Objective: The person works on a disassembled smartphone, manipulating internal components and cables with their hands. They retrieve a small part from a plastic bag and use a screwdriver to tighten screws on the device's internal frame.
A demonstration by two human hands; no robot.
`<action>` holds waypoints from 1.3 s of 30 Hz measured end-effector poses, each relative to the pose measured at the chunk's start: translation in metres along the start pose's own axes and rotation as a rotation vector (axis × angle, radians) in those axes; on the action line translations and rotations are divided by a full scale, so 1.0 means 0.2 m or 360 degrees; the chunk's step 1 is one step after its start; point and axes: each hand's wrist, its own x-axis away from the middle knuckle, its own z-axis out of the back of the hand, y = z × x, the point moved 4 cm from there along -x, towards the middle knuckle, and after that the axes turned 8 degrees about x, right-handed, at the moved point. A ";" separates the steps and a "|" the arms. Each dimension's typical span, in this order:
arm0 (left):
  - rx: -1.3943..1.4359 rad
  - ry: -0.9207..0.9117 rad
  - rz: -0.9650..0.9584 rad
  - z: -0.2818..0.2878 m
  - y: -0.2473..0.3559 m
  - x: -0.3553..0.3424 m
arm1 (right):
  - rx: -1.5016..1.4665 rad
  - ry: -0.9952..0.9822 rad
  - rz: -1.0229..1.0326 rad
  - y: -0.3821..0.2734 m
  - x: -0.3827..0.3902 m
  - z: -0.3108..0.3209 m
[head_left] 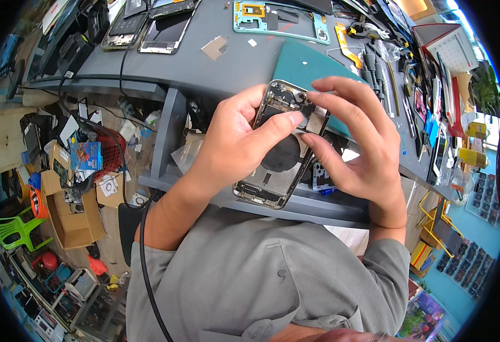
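While my left hand [233, 137] grasps the opened smartphone [281, 154] under its thumb, my right hand [361, 139] curls at its edge, pinching anything or not, I can't tell. One face is already uncovered; closing it up looks undone.

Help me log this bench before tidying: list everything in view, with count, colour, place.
Phone: 1, black and silver, centre
Desk: 1, grey, upper middle
Mat: 1, teal, on desk beyond phone
Frame: 1, light blue, desk's far side
Flex cable: 1, orange, right of frame
Screwdrivers: several, dark, right of mat
Phone parts: several, dark, desk's far left
Cables: several, black, left side
Basket: 1, red, left
Open box: 1, brown, lower left
Chair: 1, green, far left
Other clutter: uncountable, mixed, both sides
Shirt: 1, grey, lower middle
Left hand: 1, bare, holding phone
Right hand: 1, bare, at phone's right edge
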 end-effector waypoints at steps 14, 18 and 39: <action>-0.0082 -0.0046 -0.0007 0.02 -0.01 0.00 | 0.0302 0.0055 0.0162 -0.02 0.01 -0.01; -0.0097 -0.0043 -0.0019 0.02 -0.01 -0.01 | 0.0289 0.0114 0.0209 0.00 0.02 -0.03; -0.0173 -0.0025 0.0038 0.00 -0.02 0.01 | -0.0548 -0.0266 -0.0554 0.09 0.04 0.01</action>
